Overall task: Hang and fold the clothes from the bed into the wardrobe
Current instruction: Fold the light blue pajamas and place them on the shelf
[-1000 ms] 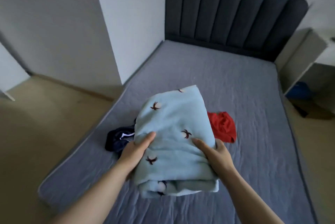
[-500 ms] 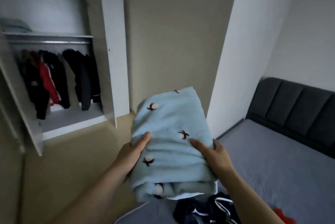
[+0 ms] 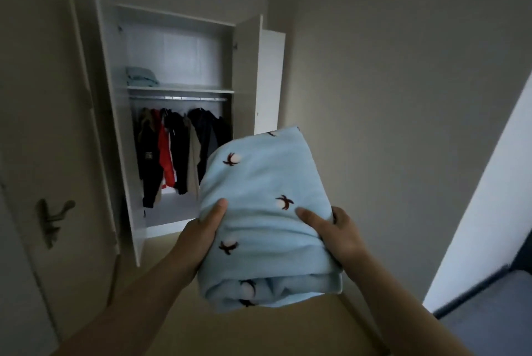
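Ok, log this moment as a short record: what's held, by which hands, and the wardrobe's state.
held: folded light-blue garment, small dark-and-white motifs
left hand: grips its left side, thumb on top
right hand: grips its right side, thumb on top
wardrobe: ahead, doors open
shelf: folded teal pile at left
rail: dark, red and beige clothes hanging

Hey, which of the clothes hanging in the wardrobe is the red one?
The red garment, near the left end of the rail, between two black ones; the other hanging pieces are black, navy or beige.
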A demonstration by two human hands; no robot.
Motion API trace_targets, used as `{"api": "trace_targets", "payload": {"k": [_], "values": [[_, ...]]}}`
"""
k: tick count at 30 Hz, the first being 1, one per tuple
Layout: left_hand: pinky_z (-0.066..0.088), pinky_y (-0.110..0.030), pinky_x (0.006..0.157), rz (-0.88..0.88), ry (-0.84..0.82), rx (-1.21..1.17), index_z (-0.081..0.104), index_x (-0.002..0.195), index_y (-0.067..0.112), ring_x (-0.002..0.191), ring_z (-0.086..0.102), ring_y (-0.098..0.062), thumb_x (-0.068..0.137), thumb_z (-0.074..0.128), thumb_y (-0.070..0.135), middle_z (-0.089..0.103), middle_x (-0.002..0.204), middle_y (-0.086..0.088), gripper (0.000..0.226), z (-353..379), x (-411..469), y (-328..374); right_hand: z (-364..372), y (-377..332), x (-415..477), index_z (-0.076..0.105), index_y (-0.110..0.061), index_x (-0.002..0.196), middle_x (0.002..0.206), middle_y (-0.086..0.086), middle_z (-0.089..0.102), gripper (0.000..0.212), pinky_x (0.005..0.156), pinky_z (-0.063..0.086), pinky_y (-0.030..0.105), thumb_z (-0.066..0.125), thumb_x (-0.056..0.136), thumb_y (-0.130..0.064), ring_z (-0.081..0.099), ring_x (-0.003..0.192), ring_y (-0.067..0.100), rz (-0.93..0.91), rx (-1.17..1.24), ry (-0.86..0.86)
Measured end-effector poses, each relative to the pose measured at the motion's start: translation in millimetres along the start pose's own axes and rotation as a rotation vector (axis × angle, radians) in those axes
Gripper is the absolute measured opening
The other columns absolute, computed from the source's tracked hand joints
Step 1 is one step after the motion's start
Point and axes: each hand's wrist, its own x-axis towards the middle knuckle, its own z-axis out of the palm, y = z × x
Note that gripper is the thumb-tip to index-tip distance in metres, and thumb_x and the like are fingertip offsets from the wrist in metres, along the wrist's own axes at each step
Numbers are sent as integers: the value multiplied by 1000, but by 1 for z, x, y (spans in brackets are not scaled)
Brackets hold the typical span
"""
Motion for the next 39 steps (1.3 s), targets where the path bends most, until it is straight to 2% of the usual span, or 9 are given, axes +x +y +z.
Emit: {"api": "trace_targets", "payload": {"k": [4,8,13,17,20,25,28,36,39], "values": [[52,-44,92,38,72,-1,60,122,16,99,66,-25,75,56,66,70,109,-7,69,-24,44,22,34,-26,56,62,-19,107,100,-2,69,65,81,54,38,76,63,-64,66,89,18,-67,18,-63],[56,-34,79,85,142,-25,57,125,20,96,68,-20,78,58,62,69,108,-2,62,-50,88,45,69,-52,113,63,-18,110,100,-2,70,66,77,55,33,75,65,-64,67,89,17,-121,41,-140],[52,-45,93,72,200,-22,60,124,17,100,67,-25,72,61,67,69,112,-7,73,-88,152,64,118,-82,180,60,-20,110,98,-6,68,63,61,47,22,74,66,-64,65,86,12,-161,64,-184],[53,-44,91,58,225,-37,59,124,13,98,67,-27,74,62,65,69,111,-10,73,-117,217,73,162,-96,238,63,-18,111,100,-3,70,66,73,53,29,72,66,-66,67,89,16,-173,29,-208],[56,-37,81,60,200,-58,60,123,11,96,67,-25,77,61,61,69,110,-10,68,-146,271,84,200,-110,282,62,-18,112,101,-2,70,64,80,55,35,71,69,-65,66,90,17,-190,16,-194],[50,-43,95,72,143,-113,58,126,11,101,65,-28,83,62,50,68,113,-11,57,-194,368,104,260,-141,354,63,-20,105,98,-3,69,56,87,54,41,71,70,-63,65,90,18,-176,-5,-154],[50,-42,95,68,152,-117,58,125,11,100,65,-28,85,62,48,68,112,-11,55,-214,425,116,291,-155,399,62,-21,101,96,-4,70,51,85,54,38,73,70,-61,66,87,16,-170,13,-125],[53,-42,89,86,114,-119,58,124,12,99,66,-29,84,61,50,68,111,-11,55,-237,567,130,350,-166,534,63,-16,110,98,-4,69,58,74,50,28,72,72,-59,65,87,14,-197,62,-140],[52,-45,93,97,137,-115,58,125,12,100,66,-30,81,64,52,68,113,-12,60,-242,618,138,366,-171,585,63,-17,113,98,-5,68,59,65,48,24,70,73,-59,64,86,13,-220,76,-166]]}}
